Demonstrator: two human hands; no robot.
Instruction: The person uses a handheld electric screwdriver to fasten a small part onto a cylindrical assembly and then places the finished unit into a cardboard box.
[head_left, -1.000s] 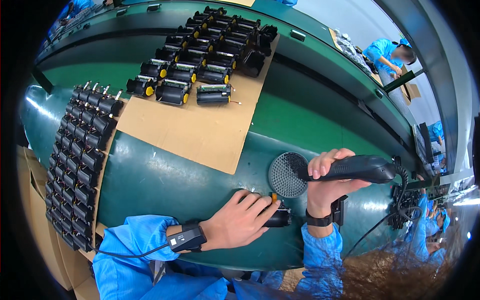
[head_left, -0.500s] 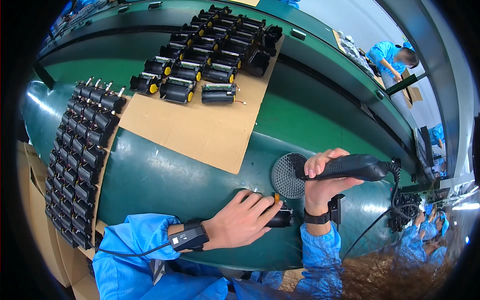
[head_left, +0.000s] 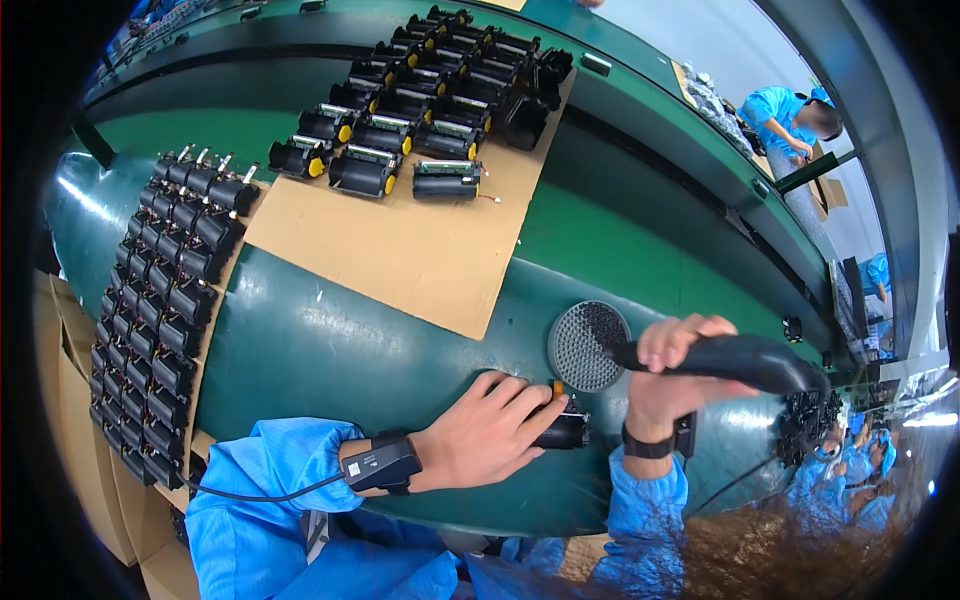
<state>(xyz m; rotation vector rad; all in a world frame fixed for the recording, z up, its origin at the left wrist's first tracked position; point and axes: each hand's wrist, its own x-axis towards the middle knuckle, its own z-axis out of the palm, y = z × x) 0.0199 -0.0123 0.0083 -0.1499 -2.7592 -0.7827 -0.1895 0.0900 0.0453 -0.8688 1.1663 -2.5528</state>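
Note:
My left hand (head_left: 495,425) lies over a small black cylindrical part (head_left: 565,430) on the green table, its fingers closed on it. A small orange piece (head_left: 558,388) shows by the fingertips; the rest of the part is under the hand. Off to the right, my right hand (head_left: 675,375) is wrapped around a black corded electric screwdriver (head_left: 755,362), held nearly level and slightly blurred. The screwdriver's left end reaches the edge of a round grey dish (head_left: 575,365) with dimples and small dark screws; its tip cannot be made out.
A cardboard sheet (head_left: 380,270) at the back bears rows of black assemblies (head_left: 365,172) with yellow caps. More black parts (head_left: 165,290) stand in rows at the left. A green ledge runs behind. Beyond it a person in blue (head_left: 785,115) works; others sit far right.
My right hand and the screwdriver have moved right and a little nearer, away from the dish's middle. The left hand stays on the black part. The whole view has shifted slightly.

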